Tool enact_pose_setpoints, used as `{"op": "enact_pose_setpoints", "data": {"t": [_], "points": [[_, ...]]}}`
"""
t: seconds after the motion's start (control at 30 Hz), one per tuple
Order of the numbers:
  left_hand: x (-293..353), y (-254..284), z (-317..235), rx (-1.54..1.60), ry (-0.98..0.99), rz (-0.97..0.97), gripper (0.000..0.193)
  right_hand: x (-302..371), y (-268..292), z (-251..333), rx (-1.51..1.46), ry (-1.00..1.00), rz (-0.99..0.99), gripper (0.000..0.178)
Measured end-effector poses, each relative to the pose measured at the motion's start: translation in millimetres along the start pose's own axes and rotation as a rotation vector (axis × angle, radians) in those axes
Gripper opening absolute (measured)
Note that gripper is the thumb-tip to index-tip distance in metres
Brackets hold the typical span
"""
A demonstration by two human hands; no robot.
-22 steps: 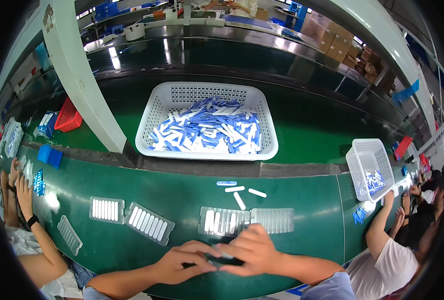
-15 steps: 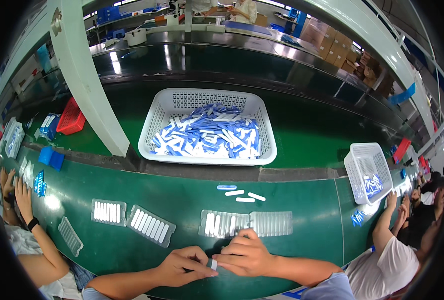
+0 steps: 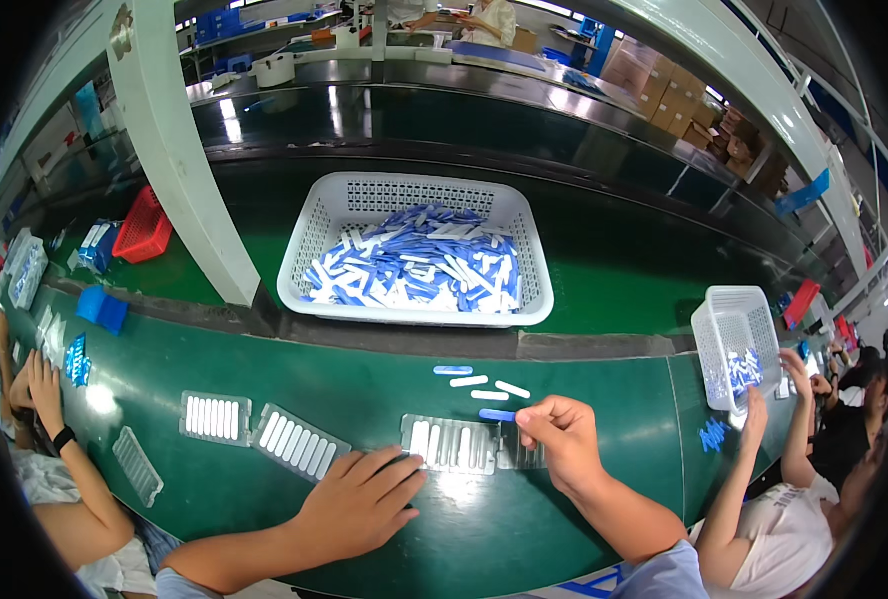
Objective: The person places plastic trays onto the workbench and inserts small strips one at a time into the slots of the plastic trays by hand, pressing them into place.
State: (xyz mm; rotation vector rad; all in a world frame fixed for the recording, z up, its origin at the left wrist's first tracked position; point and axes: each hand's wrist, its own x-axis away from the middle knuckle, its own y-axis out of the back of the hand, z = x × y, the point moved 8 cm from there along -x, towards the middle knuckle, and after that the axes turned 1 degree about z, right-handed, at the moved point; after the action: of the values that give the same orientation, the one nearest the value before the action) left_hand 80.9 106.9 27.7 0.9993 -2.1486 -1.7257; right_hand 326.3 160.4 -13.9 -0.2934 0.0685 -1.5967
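Observation:
My right hand (image 3: 562, 439) pinches one end of a small flat blue strip (image 3: 496, 414) over the far edge of a clear plastic blister tray. My left hand (image 3: 359, 504) lies open, fingers spread, with fingertips at the lower left corner of that clear tray (image 3: 450, 469). A few white strips (image 3: 420, 439) sit in its slots, and other slots show bare. The tray's right half (image 3: 514, 451) is partly hidden behind my right hand. Just beyond lie several loose strips (image 3: 489, 395), white ones and one blue side up.
Left of my hands lie two trays filled with white strips (image 3: 216, 417) (image 3: 299, 442) and a bare tray (image 3: 138, 467). A white basket (image 3: 414, 317) heaped with blue and white strips stands ahead. People work at both sides; a smaller white basket (image 3: 714, 339) is at right.
My hands have parted from a white strip held between them near the front edge. The left moved left and flattened; the right moved up and right and now holds a blue strip.

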Motion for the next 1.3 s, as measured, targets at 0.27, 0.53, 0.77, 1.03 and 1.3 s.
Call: {"op": "enact_pose_setpoints", "data": {"t": [0.27,0.53,0.77,1.03,1.3], "points": [[-24,-12,16,-0.134,-0.064,0.012,0.044,-1,-5,13,-0.003,0.048,-0.007,0.011],[-29,-5,4,-0.187,-0.275,0.005,0.018,-25,-31,34,0.364,0.223,0.307,0.006],[-41,-5,17,-0.187,-0.209,-0.035,0.017,-38,-67,15,0.828,0.063,0.543,0.007],[-37,-1,19,-0.142,-0.195,-0.086,0.028,-26,-81,26,0.957,0.698,0.386,0.003],[-36,-18,26,-0.179,-0.080,0.055,0.053,-13,-92,20,1.196,0.805,0.375,0.019]]}}
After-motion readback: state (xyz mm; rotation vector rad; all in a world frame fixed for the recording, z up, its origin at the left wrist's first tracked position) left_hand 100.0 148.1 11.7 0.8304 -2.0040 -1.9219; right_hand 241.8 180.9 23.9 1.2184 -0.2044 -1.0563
